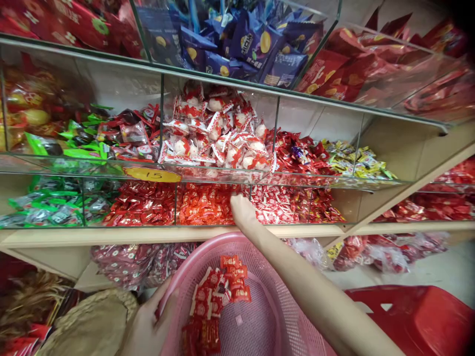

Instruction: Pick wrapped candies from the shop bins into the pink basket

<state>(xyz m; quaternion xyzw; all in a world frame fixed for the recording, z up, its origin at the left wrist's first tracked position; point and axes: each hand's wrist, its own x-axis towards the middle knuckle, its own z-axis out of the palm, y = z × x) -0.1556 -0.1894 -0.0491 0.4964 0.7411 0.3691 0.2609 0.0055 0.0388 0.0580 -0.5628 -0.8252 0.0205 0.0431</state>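
Note:
My left hand [150,319] is closed around the left rim of a pink mesh basket [193,254]. Inside the basket lie several small wrapped candies: orange-red ones [235,279], red-and-white ones [208,296] and dark red ones [204,336]. My right hand [244,210] reaches over the basket to the lowest shelf, at the right side of a bin of orange-red candies [206,202]. Its fingers are curled, and anything in them is hidden. Just right of that hand is a bin of red-and-white candies [276,205].
Glass dividers split the shelves. White-and-red wrapped sweets [222,131] fill the bin above, behind a yellow tag [153,174] marked 15. Blue packets [248,44] sit higher. A wooden shelf edge [111,236] runs below. At lower right stands a red plastic stool-like item [426,316].

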